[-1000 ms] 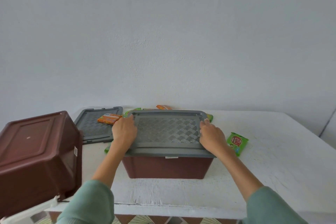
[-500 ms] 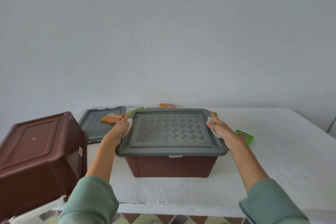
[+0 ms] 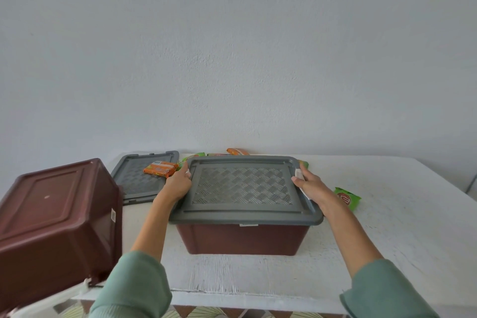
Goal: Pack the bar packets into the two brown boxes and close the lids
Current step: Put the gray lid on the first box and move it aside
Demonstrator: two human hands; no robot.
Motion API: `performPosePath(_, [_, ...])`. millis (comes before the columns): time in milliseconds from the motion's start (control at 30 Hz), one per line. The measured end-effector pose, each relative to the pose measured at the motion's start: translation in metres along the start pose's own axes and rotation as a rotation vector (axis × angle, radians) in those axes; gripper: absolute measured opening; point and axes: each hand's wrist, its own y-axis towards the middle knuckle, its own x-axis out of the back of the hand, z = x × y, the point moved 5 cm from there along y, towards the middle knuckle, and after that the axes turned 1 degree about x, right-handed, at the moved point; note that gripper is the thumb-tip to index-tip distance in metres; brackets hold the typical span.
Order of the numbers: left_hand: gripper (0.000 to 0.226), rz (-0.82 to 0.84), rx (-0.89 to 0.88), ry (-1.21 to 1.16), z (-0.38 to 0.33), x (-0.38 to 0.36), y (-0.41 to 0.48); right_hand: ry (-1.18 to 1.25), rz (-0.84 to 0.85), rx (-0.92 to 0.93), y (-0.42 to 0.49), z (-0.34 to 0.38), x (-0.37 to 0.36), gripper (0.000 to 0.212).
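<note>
Both hands have slid from the top of the lid (image 3: 244, 186) to its side clips: left hand (image 3: 178, 184) and right hand (image 3: 311, 188) each have fingers closed on a white clip. The box (image 3: 242, 239) sits mid-desk, probably being latched, though packets (image 3: 160, 168) lie outside.

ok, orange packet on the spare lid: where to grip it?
The orange packet lies flat on the spare grey lid, uncovered. Pinch its long edges from above; the left hand is nearest. Its flat pose leaves no side purchase, probably.
</note>
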Motion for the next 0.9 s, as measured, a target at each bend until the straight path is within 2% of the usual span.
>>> performPosePath(133, [0.048, 0.051, -0.013, -0.021, 0.008, 0.003, -0.002, 0.044, 0.031, 0.007, -0.006, -0.001, 0.000, 0.060])
performPosePath(267, [0.049, 0.148, -0.046, -0.156, 0.005, 0.002, -0.009, 0.051, 0.058, 0.016, -0.009, 0.000, -0.001, 0.061])
performPosePath(367, [0.050, 0.159, -0.079, -0.249, 0.002, 0.001, -0.014, 0.062, 0.067, 0.023, -0.009, 0.001, -0.002, 0.062])
performPosePath(567, [0.054, 0.171, -0.078, -0.270, 0.004, 0.002, -0.014, 0.053, 0.042, 0.040, -0.010, 0.002, -0.001, 0.062])
performPosePath(900, [0.055, 0.204, -0.072, -0.535, 0.011, 0.000, -0.008, 0.120, 0.050, 0.085, -0.010, 0.003, -0.002, 0.063])
